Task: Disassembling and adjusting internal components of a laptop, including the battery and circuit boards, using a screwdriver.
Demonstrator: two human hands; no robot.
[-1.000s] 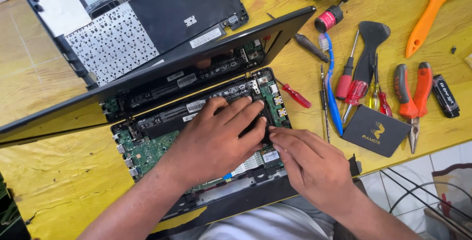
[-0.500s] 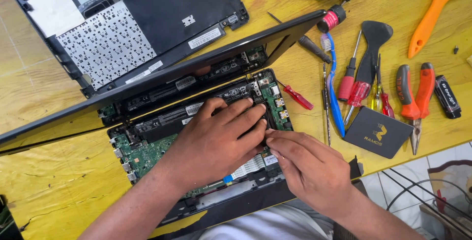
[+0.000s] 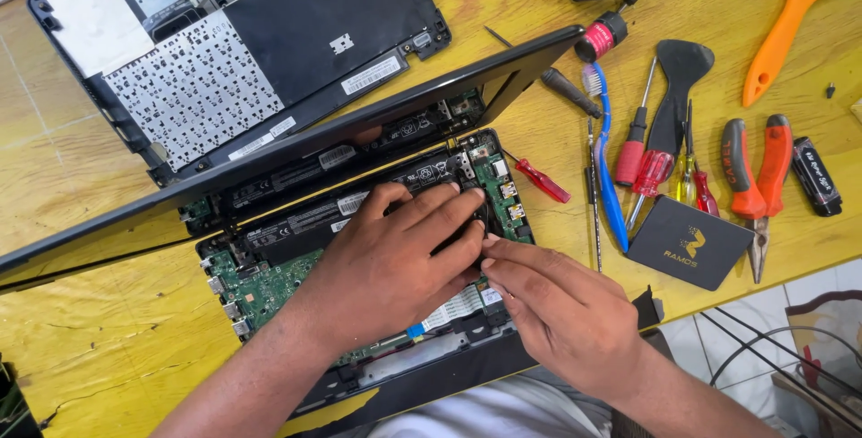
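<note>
Your left hand [image 3: 395, 258] lies flat, fingers spread, on the opened black laptop base with green circuit board [image 3: 269, 281] at the yellow desk's [image 3: 108, 348] near edge. Right hand [image 3: 561, 317] fingers pinch a small part beside it, kind indiscernible. Risk: palm pressure could crack components.

Yellow wooden table [image 3: 81, 348] under opened laptop [image 3: 296, 249], screwdrivers [image 3: 633, 146], pliers [image 3: 754, 178].
</note>
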